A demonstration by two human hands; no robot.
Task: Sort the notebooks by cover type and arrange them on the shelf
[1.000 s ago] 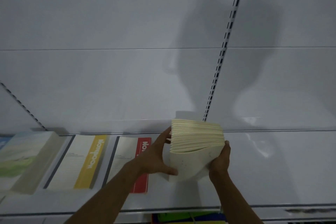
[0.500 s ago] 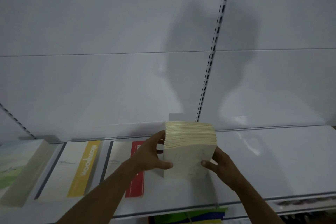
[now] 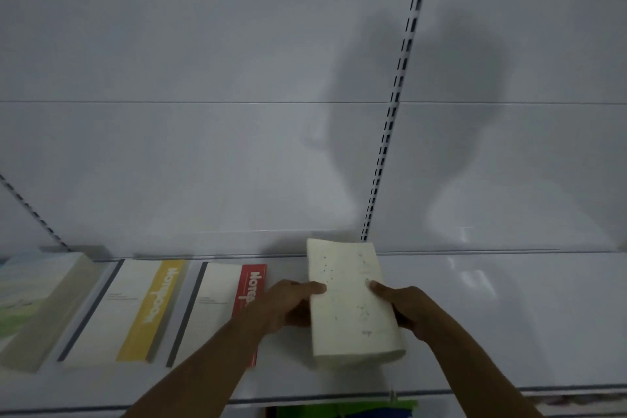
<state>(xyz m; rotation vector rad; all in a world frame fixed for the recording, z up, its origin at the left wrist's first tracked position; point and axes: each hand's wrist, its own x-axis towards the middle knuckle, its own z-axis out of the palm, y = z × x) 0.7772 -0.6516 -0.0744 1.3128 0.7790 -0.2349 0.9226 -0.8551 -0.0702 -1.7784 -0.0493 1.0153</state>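
A pale grey back panel point(image 3: 203, 78) rises behind, split by a slotted upright rail point(image 3: 395, 102); a soft shadow point(image 3: 441, 95) falls across it.

Looks like a shop aisle. White metal retail shelf point(image 3: 492, 332) with plain back panels and a slotted upright rail point(image 3: 395, 102) for adjustable brackets. Notebooks point(image 3: 135, 309) lie in neat side-by-side stacks, covers up like stock on display.
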